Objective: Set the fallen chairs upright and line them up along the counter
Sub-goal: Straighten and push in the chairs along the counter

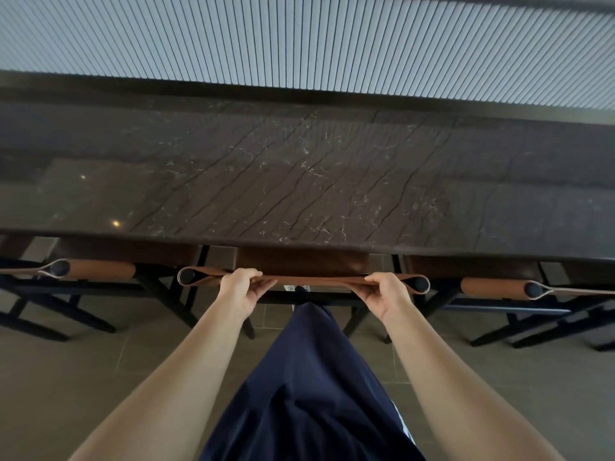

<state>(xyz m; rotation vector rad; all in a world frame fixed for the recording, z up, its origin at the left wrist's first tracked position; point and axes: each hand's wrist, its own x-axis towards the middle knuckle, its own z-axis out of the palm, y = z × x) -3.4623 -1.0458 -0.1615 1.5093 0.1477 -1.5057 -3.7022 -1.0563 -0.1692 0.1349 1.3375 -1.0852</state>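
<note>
Three chairs with black frames and tan leather backs stand upright along the dark marble counter (299, 181). The middle chair (316, 280) is straight in front of me, its seat tucked under the counter edge. My left hand (239, 289) grips the left part of its leather backrest strap. My right hand (386, 294) grips the right part of the same strap. The left chair (100, 269) and the right chair (492, 287) stand on either side, with a narrow gap to the middle one.
A ribbed light wall panel (332, 38) runs behind the counter. The floor (83, 377) is brown tile. My dark trouser leg (309, 377) is between my arms, close behind the middle chair. Black chair legs spread out to the left and right.
</note>
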